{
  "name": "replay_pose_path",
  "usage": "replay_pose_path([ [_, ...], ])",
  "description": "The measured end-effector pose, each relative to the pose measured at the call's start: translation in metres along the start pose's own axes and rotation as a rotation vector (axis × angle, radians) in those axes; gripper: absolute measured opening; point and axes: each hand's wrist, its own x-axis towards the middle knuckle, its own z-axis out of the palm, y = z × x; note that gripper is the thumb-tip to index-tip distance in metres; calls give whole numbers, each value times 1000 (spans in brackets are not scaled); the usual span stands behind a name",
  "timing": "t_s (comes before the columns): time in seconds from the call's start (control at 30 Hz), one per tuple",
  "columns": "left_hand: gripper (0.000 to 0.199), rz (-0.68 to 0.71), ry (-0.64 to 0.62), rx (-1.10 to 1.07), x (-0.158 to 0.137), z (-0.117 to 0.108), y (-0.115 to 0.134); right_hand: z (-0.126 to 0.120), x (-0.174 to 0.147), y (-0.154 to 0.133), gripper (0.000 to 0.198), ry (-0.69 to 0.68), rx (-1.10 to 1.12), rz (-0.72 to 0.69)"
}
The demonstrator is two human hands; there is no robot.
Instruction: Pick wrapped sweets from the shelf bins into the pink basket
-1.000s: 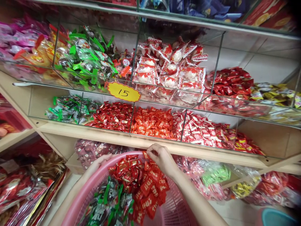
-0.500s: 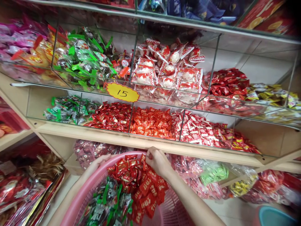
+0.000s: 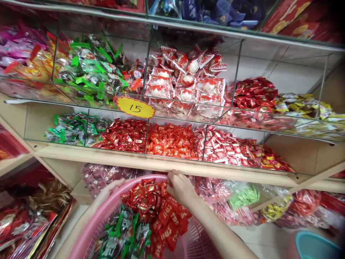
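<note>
The basket (image 3: 107,205) is pink with a fine mesh pattern — its lettered packets (image 3: 169,230) bright red with pale gold characters, its glossy sweets (image 3: 144,199) deeper red, its clear wrappers (image 3: 126,230) vivid green-ended. The price tag (image 3: 135,107) is yellow, red-edged, black-numbered — the shelf board (image 3: 161,167) pale beige.

The left hand (image 3: 115,185) grips the rim of a pink basket (image 3: 91,227), which holds green-and-clear packets (image 3: 126,230), shiny dark red packets (image 3: 145,198) and bright red packets (image 3: 169,226). The right hand (image 3: 180,184) is at the far rim, fingers curled, just beside the bright red packets; whether it holds one is hidden. Beyond the basket runs a wooden shelf edge (image 3: 161,166), with wrapped sweets (image 3: 171,140) in glass compartments above it. A yellow tag (image 3: 135,107) marked 15 hangs on the upper row. Plastic bags (image 3: 244,196) lie beneath, and a blue tub (image 3: 315,244) stands at lower right.
</note>
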Motion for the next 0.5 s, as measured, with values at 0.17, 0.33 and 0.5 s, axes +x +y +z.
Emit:
replay_pose_path([
  [0.17,29,-11,56,-71,0,1,2,-6,-2,-2,8,30,0,30],
  [0.33,33,-1,64,-74,5,-3,0,-39,-2,-10,16,140,125,15],
  [0.5,36,-37,-110,-105,9,-12,-1,-81,27,3,14,282,144,20],
])
